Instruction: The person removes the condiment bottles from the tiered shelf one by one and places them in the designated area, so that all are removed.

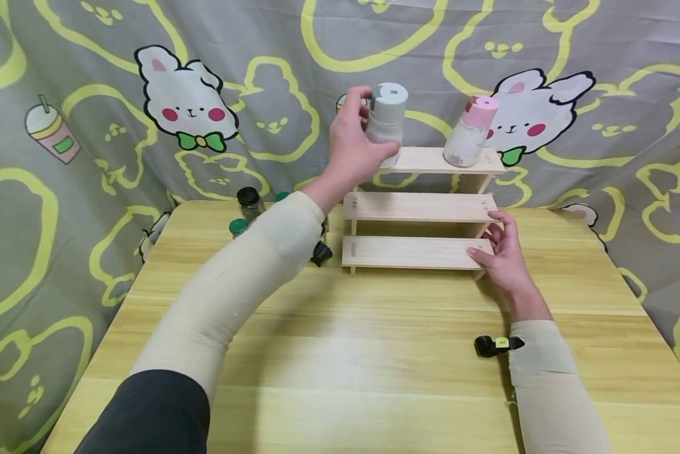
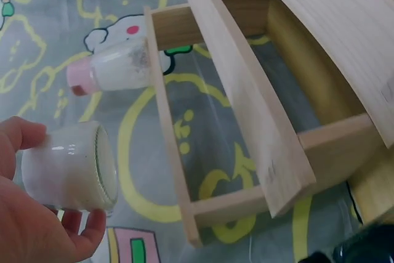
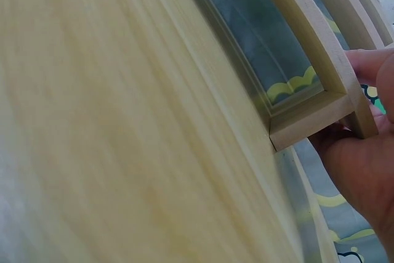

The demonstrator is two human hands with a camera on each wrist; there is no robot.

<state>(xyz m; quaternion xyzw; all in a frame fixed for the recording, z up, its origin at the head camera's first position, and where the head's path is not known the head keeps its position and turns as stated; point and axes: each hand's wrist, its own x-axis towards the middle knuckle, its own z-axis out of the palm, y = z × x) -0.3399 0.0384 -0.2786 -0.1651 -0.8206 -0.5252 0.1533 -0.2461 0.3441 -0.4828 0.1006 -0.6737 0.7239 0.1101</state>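
Note:
My left hand (image 1: 358,142) grips a glass seasoning jar with a white cap (image 1: 389,104) and pale contents. In the left wrist view the base of this jar (image 2: 71,167) faces the top board with a gap between them. A three-tier wooden rack (image 1: 419,207) stands at the back of the table. On the right end of its top tier sits a similar jar with a pink cap (image 1: 466,135). My right hand (image 1: 506,255) holds the right side of the rack, thumb on the lowest board (image 1: 414,253) and fingers by the middle one. Its grip on the frame (image 3: 314,118) shows in the right wrist view.
Left of the rack, partly behind my left sleeve, stand several small jars, one with a black lid (image 1: 248,200) and one with a green lid (image 1: 238,227). A black item (image 1: 320,254) lies beside them. A patterned curtain (image 1: 272,113) hangs behind the table (image 1: 340,378).

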